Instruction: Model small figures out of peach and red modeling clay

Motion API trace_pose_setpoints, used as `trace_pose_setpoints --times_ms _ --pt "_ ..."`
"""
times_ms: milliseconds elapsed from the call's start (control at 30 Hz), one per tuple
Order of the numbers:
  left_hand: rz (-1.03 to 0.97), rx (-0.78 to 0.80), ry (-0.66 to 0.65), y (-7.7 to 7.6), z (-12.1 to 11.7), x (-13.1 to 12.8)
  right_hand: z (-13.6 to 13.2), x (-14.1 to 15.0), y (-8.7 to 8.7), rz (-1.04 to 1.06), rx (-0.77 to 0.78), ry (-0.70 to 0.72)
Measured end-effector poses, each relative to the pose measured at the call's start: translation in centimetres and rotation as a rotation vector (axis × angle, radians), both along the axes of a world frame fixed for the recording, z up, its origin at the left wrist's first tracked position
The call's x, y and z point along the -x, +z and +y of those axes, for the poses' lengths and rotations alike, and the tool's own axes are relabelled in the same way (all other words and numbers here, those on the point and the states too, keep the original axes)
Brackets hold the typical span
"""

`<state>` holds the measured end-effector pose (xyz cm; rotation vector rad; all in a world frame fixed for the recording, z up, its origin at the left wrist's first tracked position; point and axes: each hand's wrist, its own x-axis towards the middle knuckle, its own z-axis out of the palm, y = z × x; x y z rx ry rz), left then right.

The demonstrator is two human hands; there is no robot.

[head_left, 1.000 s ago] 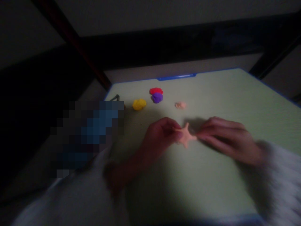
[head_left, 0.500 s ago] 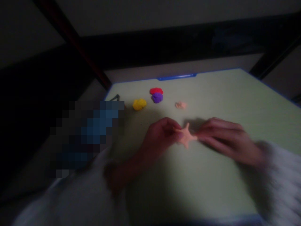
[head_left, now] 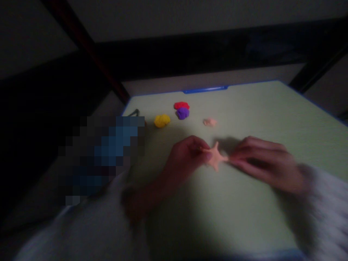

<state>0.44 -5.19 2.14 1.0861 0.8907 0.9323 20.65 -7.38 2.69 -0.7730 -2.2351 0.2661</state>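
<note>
A flat, peach-coloured star of modelling clay point(head_left: 215, 157) is held just over the table, its thin arms spread outward. My left hand point(head_left: 187, 154) pinches its left side, with the thumb on the front near the centre. The fingertips of my right hand point(head_left: 266, 161) close on the tip of its right arm. Beyond the hands lies a small peach lump of clay point(head_left: 210, 122). Farther left are a yellow lump point(head_left: 162, 120), a purple lump point(head_left: 183, 113) and a red lump point(head_left: 181, 105), the purple one touching the red.
The pale table point(head_left: 244, 108) has a blue edge, with a blue raised strip point(head_left: 205, 89) along the far side. A thin dark object point(head_left: 133, 113) sits at its left edge, beside a blurred-out blue patch point(head_left: 111, 145). Light is dim.
Almost nothing differs. My right hand has shifted very slightly right, and the star stays in both hands; the whole view has drifted a few pixels.
</note>
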Motion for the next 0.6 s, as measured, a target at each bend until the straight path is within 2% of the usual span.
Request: trace_pose_setpoints --times_ms 600 --pt "-0.002 0.012 0.025 -0.03 -0.06 -0.07 0.01 0.20 -0.18 0.018 -0.003 -0.024"
